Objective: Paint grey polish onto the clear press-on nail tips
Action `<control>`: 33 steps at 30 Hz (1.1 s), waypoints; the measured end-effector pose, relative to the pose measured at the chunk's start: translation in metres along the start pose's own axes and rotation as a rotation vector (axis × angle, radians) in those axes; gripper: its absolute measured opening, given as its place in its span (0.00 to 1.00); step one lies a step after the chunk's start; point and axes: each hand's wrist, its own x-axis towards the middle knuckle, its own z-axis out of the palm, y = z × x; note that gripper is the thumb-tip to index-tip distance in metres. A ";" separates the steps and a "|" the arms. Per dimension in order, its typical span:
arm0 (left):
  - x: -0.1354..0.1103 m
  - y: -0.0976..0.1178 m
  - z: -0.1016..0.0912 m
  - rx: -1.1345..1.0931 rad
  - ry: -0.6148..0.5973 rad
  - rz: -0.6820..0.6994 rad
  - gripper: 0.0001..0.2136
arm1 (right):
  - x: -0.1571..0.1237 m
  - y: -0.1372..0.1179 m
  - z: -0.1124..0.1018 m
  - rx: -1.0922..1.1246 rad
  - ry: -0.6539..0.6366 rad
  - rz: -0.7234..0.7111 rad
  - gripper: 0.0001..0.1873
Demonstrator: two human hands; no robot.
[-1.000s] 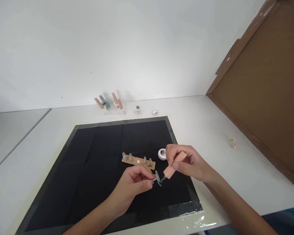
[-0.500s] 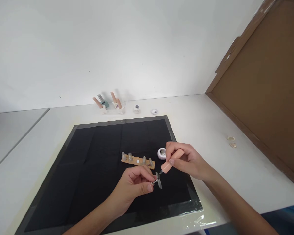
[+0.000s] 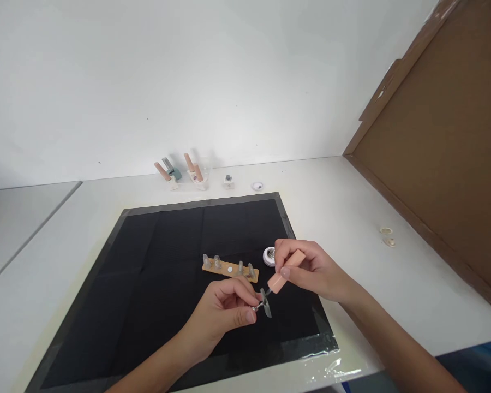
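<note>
Over the black mat (image 3: pixel 167 316), my left hand (image 3: pixel 229 308) pinches a small metal nail tip stand that carries a clear false nail (image 3: pixel 267 307). My right hand (image 3: pixel 306 270) grips the peach cap of a nail polish brush (image 3: pixel 286 271), held at a slant. The brush's dark tip reaches the false nail and seems to touch it. Just beyond my left hand lies a tan strip (image 3: pixel 221 268) with several clear false nails standing on it. A small round white container (image 3: pixel 269 256) with metal bits inside is partly hidden by my right hand.
Along the wall stand nail polish bottles (image 3: pixel 196 174) with peach caps and a green bottle (image 3: pixel 174 173). An uncapped bottle (image 3: pixel 228 183) and a round white lid (image 3: pixel 257 186) are nearby. Two small pale discs (image 3: pixel 388 236) lie right, by a cardboard panel (image 3: pixel 433 164).
My right hand has shifted slightly left and down, bringing the brush tip a little lower along the false nail. My left hand has barely moved.
</note>
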 end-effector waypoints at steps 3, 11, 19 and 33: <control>-0.001 -0.002 -0.001 0.005 -0.009 0.018 0.05 | 0.000 0.001 0.000 -0.021 0.046 0.021 0.05; 0.000 0.000 0.000 -0.025 -0.017 0.010 0.05 | -0.001 0.001 0.000 0.048 -0.055 -0.081 0.05; 0.000 -0.001 -0.001 -0.007 -0.018 0.021 0.05 | -0.001 0.000 0.002 -0.021 0.041 0.012 0.05; 0.000 -0.001 -0.001 -0.013 -0.015 0.015 0.05 | 0.000 -0.001 0.002 -0.021 0.007 -0.001 0.05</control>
